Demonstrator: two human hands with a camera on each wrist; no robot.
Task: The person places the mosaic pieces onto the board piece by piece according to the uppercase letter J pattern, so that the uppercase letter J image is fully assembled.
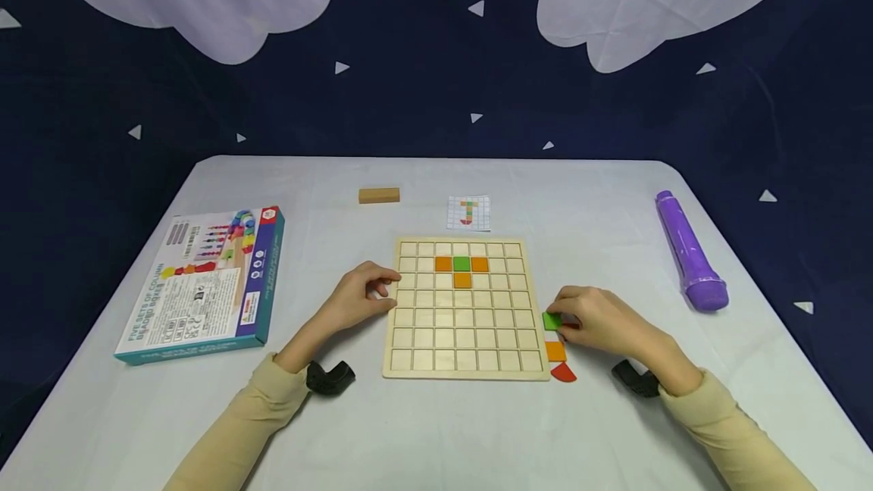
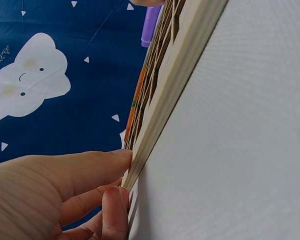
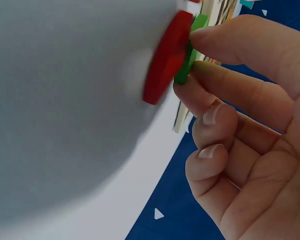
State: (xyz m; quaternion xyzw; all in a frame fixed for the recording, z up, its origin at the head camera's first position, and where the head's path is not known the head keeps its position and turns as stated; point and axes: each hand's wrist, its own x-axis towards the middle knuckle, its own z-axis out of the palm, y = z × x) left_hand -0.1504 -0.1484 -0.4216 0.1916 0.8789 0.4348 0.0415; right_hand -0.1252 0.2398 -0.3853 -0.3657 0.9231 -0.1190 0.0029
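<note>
My left hand (image 1: 360, 294) holds the left edge of the wooden grid board (image 1: 392, 354), thumb and index fingertip at its rim. In the left wrist view the thumb (image 2: 90, 167) lies on the board's edge (image 2: 165, 100). Just off the board's right side, my right hand (image 1: 600, 318) pinches a green square tile (image 1: 551, 321) between thumb and index finger. A red piece (image 3: 167, 60) lies right beside that tile. On the board, orange tiles (image 1: 443, 264) flank a green tile (image 1: 461, 264), with another orange tile (image 1: 462, 280) below it.
Near the board's lower right lie an orange square (image 1: 555, 351) and a red quarter-round piece (image 1: 563, 373). Behind the board are a pattern card (image 1: 477, 207) and a wooden block (image 1: 379, 195). A boxed set (image 1: 198, 286) stands left, a purple flashlight (image 1: 689, 252) right.
</note>
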